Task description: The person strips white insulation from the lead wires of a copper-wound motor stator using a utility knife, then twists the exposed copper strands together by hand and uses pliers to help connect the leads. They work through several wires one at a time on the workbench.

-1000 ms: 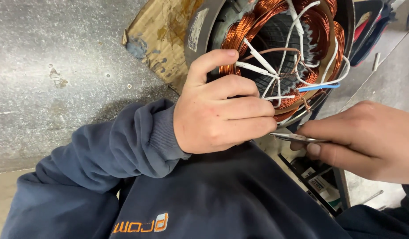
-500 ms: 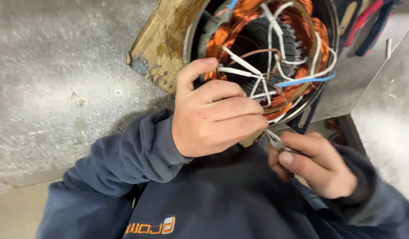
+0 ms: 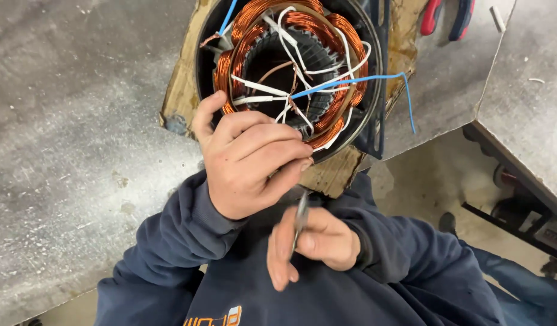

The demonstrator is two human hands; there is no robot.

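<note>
Gripping stator coils (image 3: pixel 272 78), perhaps; slim tool (image 3: pixel 301 216) pinched.

I see even, bright overhead light, soft shadows, mild sheen on the grey metal bench (image 3: pixel 79 121); edges slightly blurred.

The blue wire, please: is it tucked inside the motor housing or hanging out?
Hanging out: the blue wire crosses the housing rim and droops outside.
</note>
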